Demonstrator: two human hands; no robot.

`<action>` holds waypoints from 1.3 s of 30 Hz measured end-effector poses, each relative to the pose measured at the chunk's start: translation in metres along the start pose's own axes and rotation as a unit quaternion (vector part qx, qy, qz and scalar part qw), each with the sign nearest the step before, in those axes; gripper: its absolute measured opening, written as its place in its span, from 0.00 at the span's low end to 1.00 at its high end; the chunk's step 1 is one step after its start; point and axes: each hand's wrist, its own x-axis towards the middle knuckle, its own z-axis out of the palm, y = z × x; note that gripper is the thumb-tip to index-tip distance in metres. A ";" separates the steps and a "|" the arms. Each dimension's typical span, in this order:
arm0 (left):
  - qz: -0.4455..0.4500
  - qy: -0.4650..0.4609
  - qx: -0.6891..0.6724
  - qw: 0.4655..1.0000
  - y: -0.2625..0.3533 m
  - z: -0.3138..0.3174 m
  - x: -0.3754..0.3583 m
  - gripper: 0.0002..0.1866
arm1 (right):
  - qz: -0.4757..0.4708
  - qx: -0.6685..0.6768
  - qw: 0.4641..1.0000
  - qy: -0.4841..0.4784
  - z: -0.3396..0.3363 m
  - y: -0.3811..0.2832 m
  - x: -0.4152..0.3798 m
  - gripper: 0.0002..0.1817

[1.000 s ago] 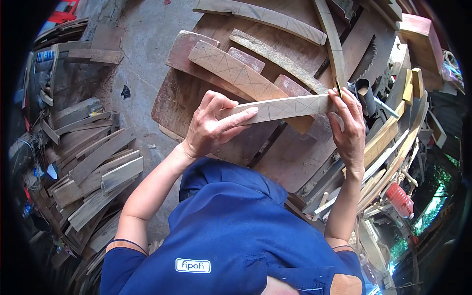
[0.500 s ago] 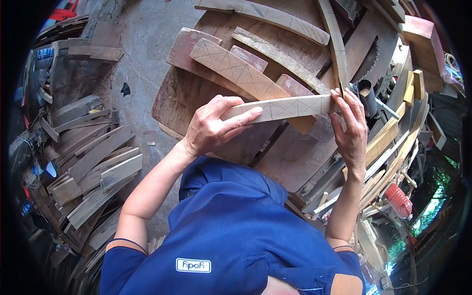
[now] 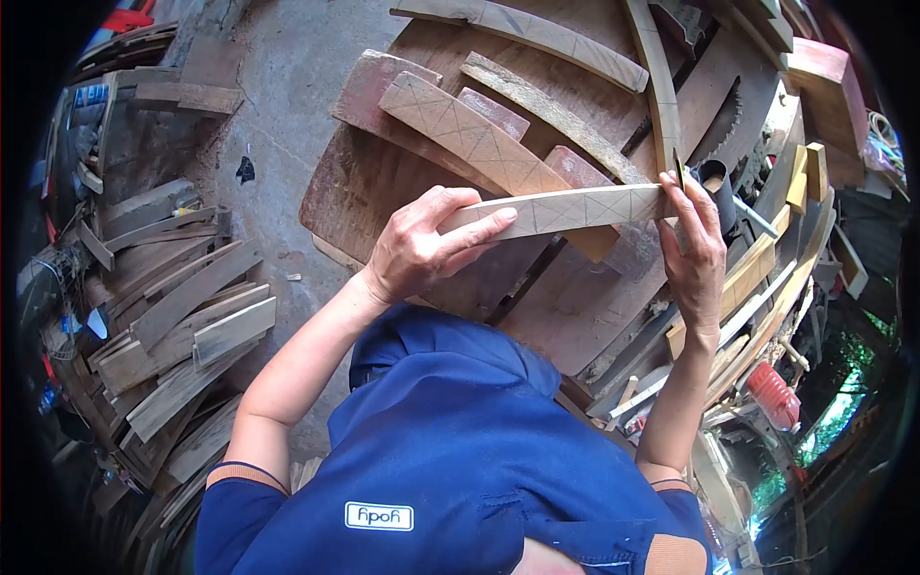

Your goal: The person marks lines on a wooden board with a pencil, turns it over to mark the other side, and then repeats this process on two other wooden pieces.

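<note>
A slightly curved wooden piece (image 3: 575,209), marked with pencilled crossing lines, is held up level between both hands. My left hand (image 3: 422,240) grips its left end, thumb and fingers closed round it. At the other end my right hand (image 3: 692,240) pinches the tip, with a dark, thin pencil-like tool (image 3: 679,171) between its fingers. Beneath and beyond the held piece, a wider marked board (image 3: 470,134) lies slanting over reddish wooden blocks (image 3: 383,86).
Curved wooden pieces (image 3: 546,105) lie across the brown work surface (image 3: 335,192). A toothed saw blade (image 3: 733,120) is at the upper right. Stacked boards (image 3: 192,316) stand at the left on the concrete floor (image 3: 287,115). A red plastic container (image 3: 774,395) sits at the lower right.
Both hands and the held piece have shifted slightly to the right in view. The grip on the piece looks the same.
</note>
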 end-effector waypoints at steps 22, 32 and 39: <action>0.014 0.011 -0.001 1.000 0.000 0.001 0.002 0.30 | 0.001 0.377 0.926 -0.033 0.008 -0.072 0.060 0.12; 0.012 0.016 0.010 1.000 0.001 0.000 0.002 0.29 | -0.090 0.242 0.966 -0.027 0.039 -0.090 0.057 0.06; 0.016 0.013 0.015 1.000 0.000 0.000 0.003 0.29 | -0.127 0.200 0.971 -0.028 0.036 -0.090 0.058 0.06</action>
